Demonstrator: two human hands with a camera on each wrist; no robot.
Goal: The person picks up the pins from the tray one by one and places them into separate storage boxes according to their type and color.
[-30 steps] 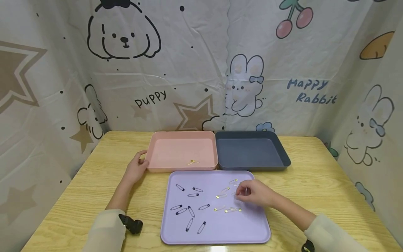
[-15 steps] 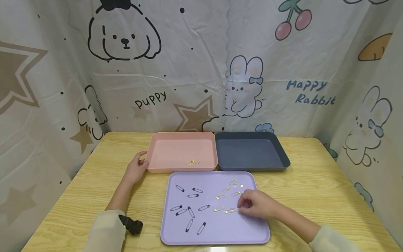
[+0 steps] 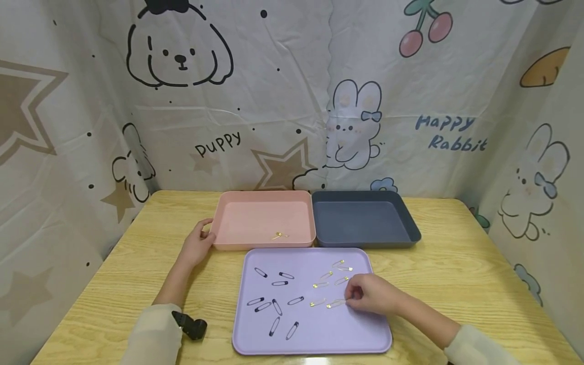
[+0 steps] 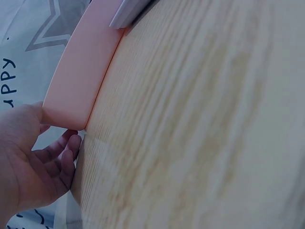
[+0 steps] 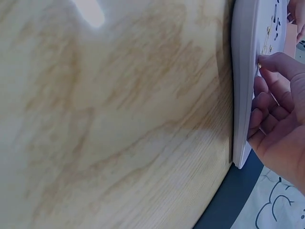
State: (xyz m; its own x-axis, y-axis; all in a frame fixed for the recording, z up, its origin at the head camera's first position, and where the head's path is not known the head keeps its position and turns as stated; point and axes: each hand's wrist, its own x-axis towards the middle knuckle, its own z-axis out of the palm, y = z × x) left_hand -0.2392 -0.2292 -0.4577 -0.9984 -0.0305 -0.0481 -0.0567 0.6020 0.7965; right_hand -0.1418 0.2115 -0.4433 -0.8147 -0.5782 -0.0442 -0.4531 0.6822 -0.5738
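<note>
On the lilac tray (image 3: 328, 337), the right hand (image 3: 373, 294) pinches a gold pin (image 3: 336, 303), likely light and slippery, best held endwise.

Wood-grain table (image 3: 456, 253), pale cloth (image 3: 283, 40) behind it, printed cartoon puppy (image 3: 180, 61), bow-wearing rabbit (image 3: 353, 134), tan star (image 3: 285, 165), pink cherries (image 3: 411, 44)

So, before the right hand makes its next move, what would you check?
1. Right hand pinching a gold pin: looks ok.
2. Only one pin pinched: cannot tell; the hand hides part of that spot.
3. Left hand touching the end of the pink tray: ok.
4. Room in the pink tray: ok; just a small gold cluster lies near its front wall.
5. Black pins apart from the gold ones: ok.
6. Purple tray free of gold pins: not ok, several remain.
</note>
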